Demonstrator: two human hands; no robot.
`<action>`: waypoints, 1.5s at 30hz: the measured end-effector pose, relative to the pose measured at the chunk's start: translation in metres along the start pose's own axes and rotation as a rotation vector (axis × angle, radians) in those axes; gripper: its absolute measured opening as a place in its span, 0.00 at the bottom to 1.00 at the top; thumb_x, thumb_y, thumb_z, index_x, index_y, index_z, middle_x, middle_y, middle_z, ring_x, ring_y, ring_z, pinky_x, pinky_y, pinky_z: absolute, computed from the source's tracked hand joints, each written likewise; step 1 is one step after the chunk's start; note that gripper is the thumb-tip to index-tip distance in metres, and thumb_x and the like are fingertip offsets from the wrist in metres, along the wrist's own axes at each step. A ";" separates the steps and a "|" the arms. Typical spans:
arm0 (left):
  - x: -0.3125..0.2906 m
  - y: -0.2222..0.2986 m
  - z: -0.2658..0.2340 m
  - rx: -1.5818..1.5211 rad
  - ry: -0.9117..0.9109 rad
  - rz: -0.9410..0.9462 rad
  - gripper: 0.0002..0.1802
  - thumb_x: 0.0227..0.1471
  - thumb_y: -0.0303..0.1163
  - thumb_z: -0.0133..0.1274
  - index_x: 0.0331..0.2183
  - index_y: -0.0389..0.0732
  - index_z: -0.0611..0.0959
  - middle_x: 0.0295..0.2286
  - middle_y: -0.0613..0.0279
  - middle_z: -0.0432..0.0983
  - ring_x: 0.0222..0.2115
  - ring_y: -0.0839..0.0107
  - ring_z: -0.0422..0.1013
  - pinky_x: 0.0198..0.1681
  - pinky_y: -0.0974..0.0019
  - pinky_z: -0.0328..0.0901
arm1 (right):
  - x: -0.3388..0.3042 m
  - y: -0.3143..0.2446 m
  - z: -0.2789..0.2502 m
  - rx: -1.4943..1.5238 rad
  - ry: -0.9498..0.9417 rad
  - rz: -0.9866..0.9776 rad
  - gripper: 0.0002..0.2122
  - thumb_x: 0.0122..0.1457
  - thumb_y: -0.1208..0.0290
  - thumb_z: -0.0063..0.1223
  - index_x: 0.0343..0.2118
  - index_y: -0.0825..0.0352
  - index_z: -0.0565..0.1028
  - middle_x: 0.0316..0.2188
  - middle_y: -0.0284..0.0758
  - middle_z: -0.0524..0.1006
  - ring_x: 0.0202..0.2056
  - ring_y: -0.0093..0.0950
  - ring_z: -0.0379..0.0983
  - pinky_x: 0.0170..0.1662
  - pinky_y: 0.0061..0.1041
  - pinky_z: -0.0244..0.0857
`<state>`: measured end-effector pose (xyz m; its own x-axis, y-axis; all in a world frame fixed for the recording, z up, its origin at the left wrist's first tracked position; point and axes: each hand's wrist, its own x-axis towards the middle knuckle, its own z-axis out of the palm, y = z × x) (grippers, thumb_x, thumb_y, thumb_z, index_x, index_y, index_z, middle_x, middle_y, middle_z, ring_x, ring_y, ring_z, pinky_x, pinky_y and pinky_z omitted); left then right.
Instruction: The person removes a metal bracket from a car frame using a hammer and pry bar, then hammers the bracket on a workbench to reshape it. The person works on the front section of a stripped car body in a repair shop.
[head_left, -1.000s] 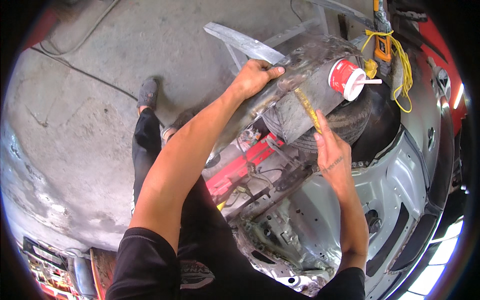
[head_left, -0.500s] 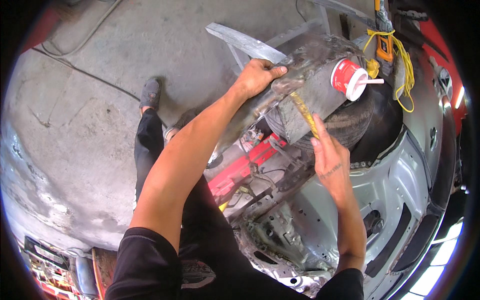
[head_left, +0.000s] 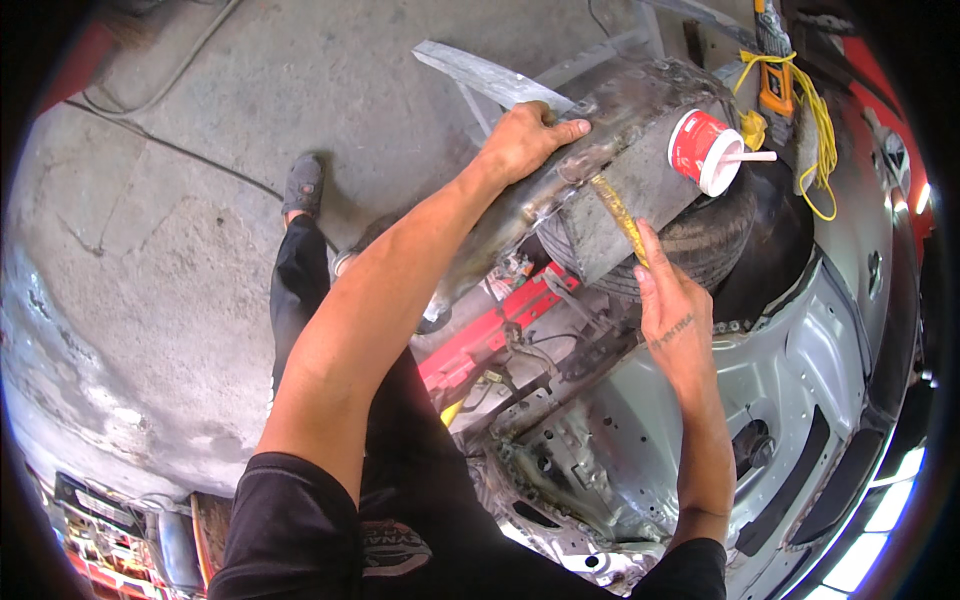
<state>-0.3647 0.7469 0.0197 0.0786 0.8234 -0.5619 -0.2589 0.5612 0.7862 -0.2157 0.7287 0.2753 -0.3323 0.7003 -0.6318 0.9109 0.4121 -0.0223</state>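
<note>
My left hand (head_left: 522,143) grips the upper edge of a bare, scuffed metal body panel (head_left: 640,100), its thumb lying on top and its other fingers mostly hidden behind. In my right hand (head_left: 677,310) is a hammer with a worn yellow handle (head_left: 621,213), pinched near the end of the handle. The hammer's head is hard to tell from the shiny metal of the panel's near edge, just below my left hand. A grey flat board or sheet (head_left: 610,240) lies under the handle.
A red and white tub (head_left: 705,150) with a pale stick lies tilted beside a tyre (head_left: 715,235). Behind it are an orange power tool (head_left: 775,90) and a coiled yellow cord (head_left: 825,150). A silver car body (head_left: 760,360) fills the right. A metal stand (head_left: 490,75) reaches out beneath the panel.
The whole view has shifted slightly. My right hand and the hammer sit a little further right, and the hammer is less blurred. My left hand keeps its place on the panel.
</note>
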 end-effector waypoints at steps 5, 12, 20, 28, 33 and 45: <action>-0.002 -0.003 0.004 0.020 0.034 0.055 0.41 0.51 0.59 0.61 0.43 0.22 0.82 0.40 0.35 0.80 0.43 0.50 0.78 0.49 0.55 0.69 | -0.001 0.009 0.012 0.018 0.051 -0.049 0.24 0.67 0.70 0.47 0.67 0.55 0.63 0.37 0.51 0.79 0.36 0.52 0.77 0.38 0.45 0.70; 0.008 -0.014 0.004 -0.033 -0.002 0.050 0.41 0.52 0.59 0.61 0.42 0.23 0.82 0.39 0.36 0.81 0.42 0.50 0.78 0.48 0.54 0.69 | 0.007 -0.008 -0.002 0.144 0.342 -0.242 0.23 0.67 0.72 0.47 0.65 0.57 0.66 0.38 0.52 0.80 0.36 0.52 0.77 0.39 0.41 0.71; -0.002 -0.005 0.010 0.058 0.020 0.048 0.40 0.51 0.60 0.61 0.40 0.24 0.83 0.38 0.37 0.81 0.41 0.51 0.78 0.47 0.54 0.69 | -0.004 0.020 0.011 0.058 0.074 -0.084 0.24 0.66 0.71 0.49 0.65 0.57 0.65 0.38 0.51 0.80 0.34 0.52 0.78 0.36 0.44 0.70; 0.004 -0.004 -0.002 0.004 0.013 0.037 0.38 0.52 0.58 0.60 0.38 0.25 0.82 0.35 0.35 0.81 0.38 0.51 0.78 0.45 0.53 0.69 | -0.006 0.023 0.036 0.150 0.180 -0.051 0.22 0.67 0.69 0.49 0.64 0.60 0.67 0.32 0.49 0.80 0.30 0.51 0.77 0.34 0.43 0.69; -0.029 0.017 -0.012 0.057 0.131 0.031 0.33 0.55 0.53 0.59 0.36 0.25 0.81 0.31 0.35 0.79 0.35 0.50 0.77 0.42 0.51 0.68 | -0.025 0.011 0.036 0.474 0.317 0.092 0.19 0.68 0.67 0.52 0.59 0.68 0.70 0.25 0.36 0.76 0.21 0.25 0.71 0.27 0.28 0.64; -0.184 0.109 -0.049 -0.023 0.472 0.149 0.24 0.61 0.46 0.57 0.27 0.32 0.75 0.19 0.68 0.66 0.23 0.80 0.57 0.25 0.67 0.56 | -0.091 -0.108 0.060 1.557 0.374 0.226 0.16 0.57 0.70 0.63 0.44 0.68 0.71 0.36 0.31 0.75 0.38 0.19 0.70 0.43 0.22 0.65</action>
<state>-0.4543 0.6532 0.1963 -0.4039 0.7639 -0.5033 -0.2556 0.4340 0.8639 -0.2688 0.5854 0.2887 0.0103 0.8528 -0.5221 0.2210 -0.5111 -0.8306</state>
